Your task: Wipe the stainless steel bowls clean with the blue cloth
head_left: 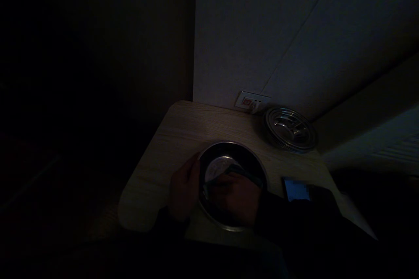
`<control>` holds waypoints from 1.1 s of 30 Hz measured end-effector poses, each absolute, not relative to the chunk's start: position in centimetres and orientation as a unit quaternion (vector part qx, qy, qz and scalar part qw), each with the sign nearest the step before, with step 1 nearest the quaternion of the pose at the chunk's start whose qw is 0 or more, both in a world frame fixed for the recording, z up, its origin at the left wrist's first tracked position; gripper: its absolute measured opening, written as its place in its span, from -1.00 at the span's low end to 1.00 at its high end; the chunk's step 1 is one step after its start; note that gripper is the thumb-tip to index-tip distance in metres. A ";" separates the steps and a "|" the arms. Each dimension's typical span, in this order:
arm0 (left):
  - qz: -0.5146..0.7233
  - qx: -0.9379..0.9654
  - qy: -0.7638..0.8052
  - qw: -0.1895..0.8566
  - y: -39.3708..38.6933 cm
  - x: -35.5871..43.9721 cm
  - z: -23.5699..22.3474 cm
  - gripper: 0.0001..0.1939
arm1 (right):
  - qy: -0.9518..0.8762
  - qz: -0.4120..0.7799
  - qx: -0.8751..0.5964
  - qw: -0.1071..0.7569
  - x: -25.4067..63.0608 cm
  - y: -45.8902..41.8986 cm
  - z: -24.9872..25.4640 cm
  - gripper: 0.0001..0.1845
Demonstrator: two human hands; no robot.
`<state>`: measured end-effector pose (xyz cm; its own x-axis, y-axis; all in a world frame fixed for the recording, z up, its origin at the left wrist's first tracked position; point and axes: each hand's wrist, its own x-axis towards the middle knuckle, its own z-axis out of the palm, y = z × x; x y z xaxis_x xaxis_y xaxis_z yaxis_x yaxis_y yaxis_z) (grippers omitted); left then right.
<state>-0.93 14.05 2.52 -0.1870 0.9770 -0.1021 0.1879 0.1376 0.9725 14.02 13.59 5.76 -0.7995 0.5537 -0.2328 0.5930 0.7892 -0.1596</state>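
Observation:
A round metal plate with a raised rim lies on the small wooden table, near its front. My left hand grips its left rim, fingers along the outside wall and the thumb close to the top edge. My right hand reaches down inside it, with the fingers bent over a dark cloth pressed on the plate's floor. Part of the cloth shows past the knuckles; the rest is hidden under the hand. The picture is very dark, so finger detail is faint.
A stack of shiny metal plates with compartments stands at the table's back right, against the wall. A phone with a lit screen lies right of my right forearm. A wall socket with a plug sits just above the table.

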 end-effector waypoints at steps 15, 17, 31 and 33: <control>0.467 0.455 0.639 0.408 13.4 -0.5 2.7 -0.63 | 0.930 -0.135 0.334 0.078 12.9 14.0 5.8 -0.82; 0.458 0.462 0.641 0.408 13.4 -0.5 2.5 -0.63 | 0.918 -0.109 0.376 0.066 12.4 14.5 5.8 -0.81; 0.478 0.426 0.668 0.380 12.5 0.1 2.4 -0.62 | 0.918 -0.069 0.382 0.082 11.9 15.2 5.9 -0.83; 0.486 0.421 0.674 0.365 12.4 0.1 2.2 -0.62 | 0.914 -0.059 0.390 0.092 11.6 15.5 6.1 -0.81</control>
